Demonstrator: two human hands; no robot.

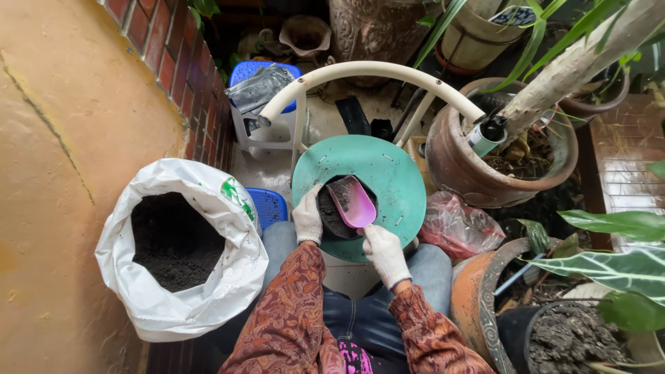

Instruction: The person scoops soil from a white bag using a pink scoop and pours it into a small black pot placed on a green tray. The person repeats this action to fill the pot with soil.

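Well left of the left hand (307, 216), the white soil sack (181, 249) gapes open and could slump. That hand grips the small black pot (334, 215) on the green stool seat (388, 180); the right hand (385, 253) holds the pink scoop (351, 201) tilted over it, so soil may spill.

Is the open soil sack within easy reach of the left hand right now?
Probably yes: the white soil sack stands open just beside the left knee, nothing between, though the left hand now grips the small black pot.
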